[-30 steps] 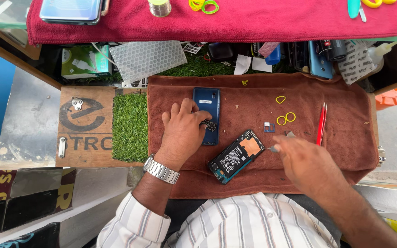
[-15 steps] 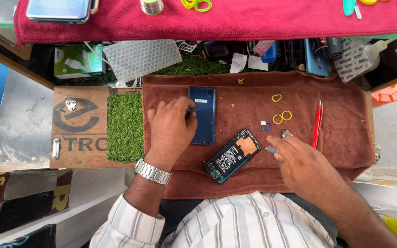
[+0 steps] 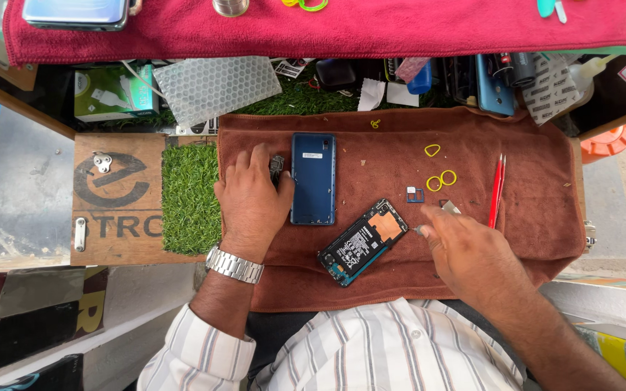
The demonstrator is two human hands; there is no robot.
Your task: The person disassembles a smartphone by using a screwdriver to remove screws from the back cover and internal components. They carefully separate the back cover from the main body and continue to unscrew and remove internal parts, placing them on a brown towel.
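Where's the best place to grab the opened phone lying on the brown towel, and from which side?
Take the opened phone by its two long edges near the middle, coming from above. It lies flat and diagonal, with its insides facing up, so avoid pressing the exposed parts. The right hand is at its upper right end; the long sides look free.

A: Illumination level?

B: Bright, even daylight. The rust-brown towel work mat [image 3: 400, 239] is uniformly lit; shadows beneath both hands are soft and short.

A: Glare?

B: Mild sheen on the dark blue rectangular phone back cover [image 3: 313, 177]. The cluttered shelf recess above is dim.

A: Sharpness?

B: Centre sharp; wide-angle bending at the frame edges.
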